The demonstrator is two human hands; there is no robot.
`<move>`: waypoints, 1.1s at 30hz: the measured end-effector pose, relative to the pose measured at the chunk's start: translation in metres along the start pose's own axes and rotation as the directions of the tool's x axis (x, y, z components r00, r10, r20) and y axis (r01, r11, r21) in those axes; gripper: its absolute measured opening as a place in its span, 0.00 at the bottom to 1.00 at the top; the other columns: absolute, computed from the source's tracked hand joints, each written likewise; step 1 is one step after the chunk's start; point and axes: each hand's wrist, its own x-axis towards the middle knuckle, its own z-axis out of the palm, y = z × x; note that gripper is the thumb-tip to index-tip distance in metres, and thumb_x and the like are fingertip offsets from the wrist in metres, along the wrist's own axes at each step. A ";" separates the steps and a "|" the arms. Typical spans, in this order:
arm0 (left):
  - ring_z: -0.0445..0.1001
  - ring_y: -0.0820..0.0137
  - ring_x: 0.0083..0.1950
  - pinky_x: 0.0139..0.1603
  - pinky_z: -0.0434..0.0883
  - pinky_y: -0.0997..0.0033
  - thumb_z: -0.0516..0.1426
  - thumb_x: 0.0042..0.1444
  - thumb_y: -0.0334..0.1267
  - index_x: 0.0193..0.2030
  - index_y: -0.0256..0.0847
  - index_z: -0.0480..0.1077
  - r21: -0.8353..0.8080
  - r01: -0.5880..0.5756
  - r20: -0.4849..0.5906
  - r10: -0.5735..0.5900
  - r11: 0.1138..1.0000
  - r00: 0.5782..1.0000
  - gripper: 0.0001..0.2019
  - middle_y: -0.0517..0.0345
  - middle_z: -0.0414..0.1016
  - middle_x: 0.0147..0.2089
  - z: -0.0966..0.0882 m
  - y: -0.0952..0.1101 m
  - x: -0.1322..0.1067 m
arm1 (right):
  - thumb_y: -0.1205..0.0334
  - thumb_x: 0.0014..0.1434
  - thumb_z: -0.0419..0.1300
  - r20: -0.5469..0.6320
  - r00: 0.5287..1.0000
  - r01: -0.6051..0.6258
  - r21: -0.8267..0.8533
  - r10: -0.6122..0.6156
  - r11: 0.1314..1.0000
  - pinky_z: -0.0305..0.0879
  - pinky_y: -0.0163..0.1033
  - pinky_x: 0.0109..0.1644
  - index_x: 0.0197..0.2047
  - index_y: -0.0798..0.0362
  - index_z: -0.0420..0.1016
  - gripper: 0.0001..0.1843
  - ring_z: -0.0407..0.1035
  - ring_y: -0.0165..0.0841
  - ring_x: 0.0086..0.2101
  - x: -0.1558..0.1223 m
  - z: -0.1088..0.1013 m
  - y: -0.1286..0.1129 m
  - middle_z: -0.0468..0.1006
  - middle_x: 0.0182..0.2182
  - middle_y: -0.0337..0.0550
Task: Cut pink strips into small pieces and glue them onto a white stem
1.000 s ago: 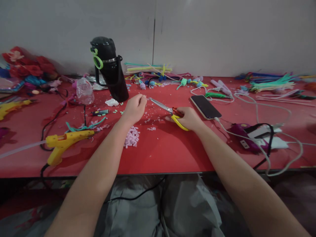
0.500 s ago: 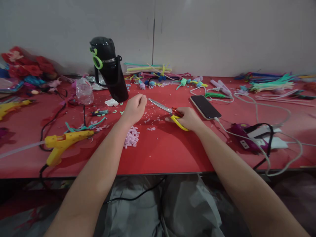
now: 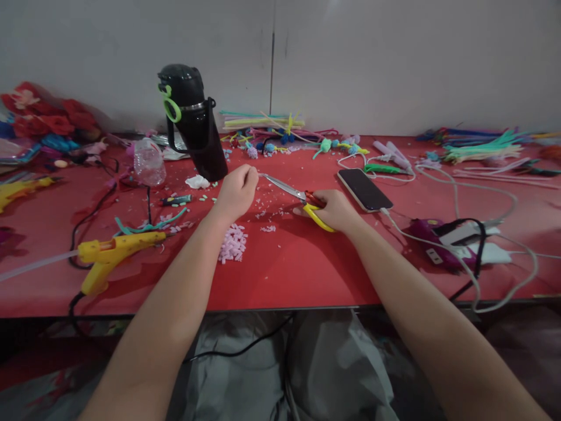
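Observation:
My right hand [image 3: 335,210] is closed round the yellow and red handles of a pair of scissors [image 3: 284,187]. The blades look nearly together and point left, their tips close to my left hand [image 3: 239,190]. That hand is closed, thumb against the fingers; whatever it pinches is too small or hidden to make out. Below its wrist lies a heap of short lilac pieces [image 3: 233,244], partly covered by my forearm. Tiny lilac scraps [image 3: 268,228] are scattered on the red table [image 3: 280,280] under the scissors.
A black bottle [image 3: 195,128] stands behind my left hand. On the left lies a yellow glue gun [image 3: 118,254]. A phone [image 3: 364,190] on a cable and a purple power strip [image 3: 438,248] sit to the right. Pipe cleaners [image 3: 482,146] lie along the wall.
My left hand has shifted very slightly left. The scissors and right hand look almost the same, with the scissors' tips still near the left fingers.

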 end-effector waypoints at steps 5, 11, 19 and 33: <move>0.57 0.72 0.27 0.30 0.56 0.67 0.47 0.67 0.38 0.25 0.43 0.52 -0.015 -0.011 0.020 0.012 1.000 1.000 0.17 0.61 0.57 0.24 0.002 0.000 -0.001 | 0.26 0.43 0.63 0.012 1.000 -0.013 -0.006 0.013 1.000 0.42 0.38 0.28 0.21 0.51 0.57 0.36 0.46 0.27 0.25 0.000 0.000 0.000 0.52 0.21 0.34; 0.57 0.72 0.28 0.30 0.56 0.67 0.47 0.67 0.40 0.25 0.42 0.52 0.001 -0.016 0.026 0.016 1.000 1.000 0.17 0.61 0.57 0.24 0.001 0.004 -0.002 | 0.25 0.42 0.63 0.009 1.000 -0.006 -0.021 0.006 1.000 0.41 0.38 0.28 0.20 0.50 0.54 0.37 0.45 0.27 0.25 0.001 -0.001 0.000 0.50 0.21 0.33; 0.57 0.72 0.27 0.30 0.56 0.67 0.47 0.67 0.41 0.25 0.43 0.52 -0.023 -0.021 0.037 0.022 1.000 0.999 0.17 0.61 0.57 0.24 0.000 0.001 -0.002 | 0.22 0.40 0.62 -0.014 1.000 -0.021 -0.028 0.021 0.999 0.41 0.38 0.27 0.20 0.51 0.55 0.39 0.46 0.27 0.25 0.002 0.000 0.001 0.50 0.20 0.34; 0.62 0.71 0.29 0.34 0.59 0.66 0.47 0.68 0.38 0.26 0.42 0.55 -0.008 -0.011 0.033 0.011 1.000 0.999 0.17 0.60 0.62 0.25 -0.001 0.005 -0.002 | 0.25 0.42 0.63 0.008 1.000 -0.021 0.013 0.021 1.000 0.41 0.38 0.28 0.21 0.51 0.55 0.37 0.46 0.27 0.25 -0.002 -0.002 -0.004 0.50 0.21 0.34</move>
